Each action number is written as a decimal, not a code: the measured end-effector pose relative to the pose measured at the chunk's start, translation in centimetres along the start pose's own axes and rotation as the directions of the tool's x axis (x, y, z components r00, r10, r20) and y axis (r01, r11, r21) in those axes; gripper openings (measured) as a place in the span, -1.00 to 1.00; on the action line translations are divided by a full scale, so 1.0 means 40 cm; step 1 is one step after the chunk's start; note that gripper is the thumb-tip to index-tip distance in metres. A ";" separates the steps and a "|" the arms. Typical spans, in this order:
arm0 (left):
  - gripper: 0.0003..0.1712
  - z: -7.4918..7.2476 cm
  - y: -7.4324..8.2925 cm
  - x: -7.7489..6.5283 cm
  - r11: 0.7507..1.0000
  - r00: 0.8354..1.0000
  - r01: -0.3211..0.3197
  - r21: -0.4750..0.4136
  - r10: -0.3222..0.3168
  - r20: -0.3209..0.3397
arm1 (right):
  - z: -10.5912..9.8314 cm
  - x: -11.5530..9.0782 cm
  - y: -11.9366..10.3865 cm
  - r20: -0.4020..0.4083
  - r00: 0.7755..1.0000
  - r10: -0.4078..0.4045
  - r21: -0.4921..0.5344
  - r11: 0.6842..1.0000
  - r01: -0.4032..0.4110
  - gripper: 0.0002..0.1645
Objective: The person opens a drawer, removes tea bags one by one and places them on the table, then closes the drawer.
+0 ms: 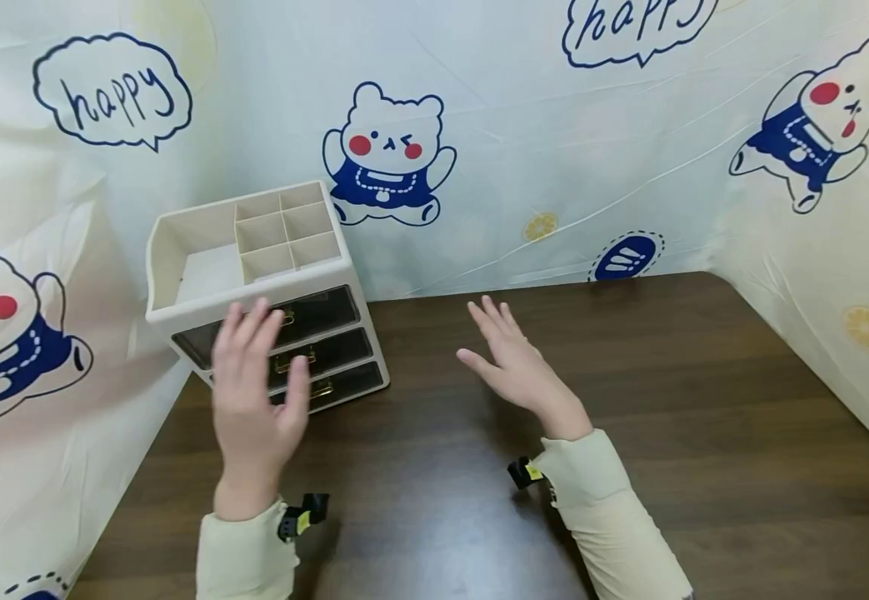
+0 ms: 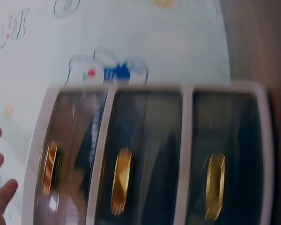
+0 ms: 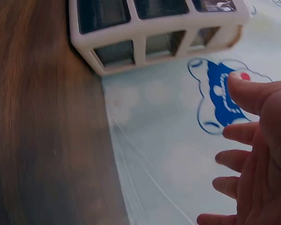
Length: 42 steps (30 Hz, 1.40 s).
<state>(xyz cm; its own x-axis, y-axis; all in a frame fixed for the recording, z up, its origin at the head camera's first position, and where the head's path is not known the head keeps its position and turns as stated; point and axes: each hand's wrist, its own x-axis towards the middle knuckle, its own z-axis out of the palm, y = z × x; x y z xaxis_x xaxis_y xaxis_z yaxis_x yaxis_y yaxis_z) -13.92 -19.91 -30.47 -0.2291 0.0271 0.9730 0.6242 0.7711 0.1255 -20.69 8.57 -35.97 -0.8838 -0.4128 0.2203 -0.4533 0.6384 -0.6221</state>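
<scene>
A white desktop organizer [image 1: 254,296] stands at the back left of the table, with three dark drawers in front, each with a gold handle [image 2: 122,182]. Its top has one large compartment and several small ones. My left hand [image 1: 257,408] is raised before the drawers, fingers extended, overlapping their left part in the head view. In the left wrist view the drawer fronts [image 2: 225,126] fill most of the picture. My right hand [image 1: 516,362] hovers over the table to the right of the organizer, fingers spread and holding nothing.
The dark wooden table [image 1: 629,375] runs back to a printed curtain [image 1: 479,167] with bears and "happy" bubbles, which also covers both sides. Both sleeves carry a small black strap device [image 1: 302,517] at the wrist.
</scene>
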 end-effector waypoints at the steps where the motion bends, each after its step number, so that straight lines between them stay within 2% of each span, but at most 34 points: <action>1: -0.53 -0.011 -0.009 0.004 1.000 0.999 0.014 0.016 -0.013 -0.029 | 0.006 0.010 -0.004 0.004 1.000 -0.004 0.022 1.000 0.004 -0.19; 6: -0.54 -0.061 -0.048 0.019 0.995 0.988 0.079 0.060 -0.070 -0.139 | 0.029 0.056 -0.022 -0.008 0.998 -0.065 0.084 0.994 0.065 -0.20; 10: -0.53 -0.080 -0.068 0.029 0.989 0.972 0.123 0.088 -0.102 -0.212 | 0.042 0.092 -0.037 -0.028 0.992 -0.119 0.132 0.984 0.122 -0.21; 13: -0.52 -0.082 -0.084 0.031 0.981 0.953 0.168 0.095 -0.137 -0.270 | 0.054 0.118 -0.051 -0.059 0.988 -0.139 0.199 0.969 0.149 -0.24; 16: -0.46 -0.088 -0.109 0.021 0.961 0.928 0.268 0.075 -0.236 -0.288 | 0.068 0.140 -0.068 -0.090 0.987 -0.133 0.288 0.945 0.153 -0.28; 19: -0.38 -0.104 -0.149 -0.007 0.915 0.899 0.400 0.057 -0.380 -0.219 | 0.083 0.160 -0.088 -0.109 0.986 -0.124 0.380 0.911 0.157 -0.33; 22: -0.34 -0.116 -0.194 -0.041 0.849 0.844 0.528 0.009 -0.524 -0.114 | 0.100 0.179 -0.105 -0.128 0.983 -0.131 0.444 0.879 0.175 -0.37; 25: -0.33 -0.117 -0.231 -0.065 0.772 0.772 0.632 -0.066 -0.635 -0.033 | 0.118 0.195 -0.119 -0.145 0.977 -0.153 0.485 0.850 0.205 -0.40; 26: -0.34 -0.116 -0.239 -0.070 0.750 0.753 0.655 -0.093 -0.658 -0.013 | 0.123 0.199 -0.123 -0.149 0.976 -0.161 0.495 0.842 0.214 -0.41; 28: -0.35 -0.112 -0.249 -0.075 0.718 0.725 0.685 -0.127 -0.688 0.025 | 0.134 0.207 -0.132 -0.152 0.973 -0.175 0.519 0.824 0.229 -0.42; 31: -0.40 -0.108 -0.254 -0.079 0.683 0.696 0.717 -0.140 -0.713 0.088 | 0.136 0.206 -0.164 -0.151 0.971 -0.183 0.571 0.786 0.237 -0.45; 34: -0.49 -0.104 -0.257 -0.089 0.671 0.675 0.736 -0.085 -0.721 0.154 | 0.127 0.194 -0.202 -0.142 0.976 -0.164 0.616 0.757 0.216 -0.48; 36: -0.57 -0.101 -0.260 -0.098 0.667 0.660 0.745 -0.028 -0.729 0.179 | 0.120 0.184 -0.225 -0.135 0.981 -0.141 0.623 0.758 0.194 -0.49; 37: -0.60 -0.100 -0.261 -0.101 0.668 0.658 0.744 -0.009 -0.730 0.185 | 0.123 0.185 -0.227 -0.134 0.983 -0.128 0.621 0.762 0.183 -0.50; 42: -0.74 -0.104 -0.261 -0.099 0.688 0.679 0.725 -0.012 -0.712 0.177 | 0.167 0.216 -0.198 -0.134 0.987 -0.091 0.599 0.786 0.154 -0.49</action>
<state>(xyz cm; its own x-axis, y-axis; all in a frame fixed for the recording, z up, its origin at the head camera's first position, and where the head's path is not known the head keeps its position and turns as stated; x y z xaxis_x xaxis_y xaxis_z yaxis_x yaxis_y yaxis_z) -16.43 -30.69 -34.82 -0.7327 -0.4183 0.5369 0.2725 0.5425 0.7946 -23.97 -4.38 -34.17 -0.8463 -0.3784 0.3749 -0.4227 0.0489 -0.9049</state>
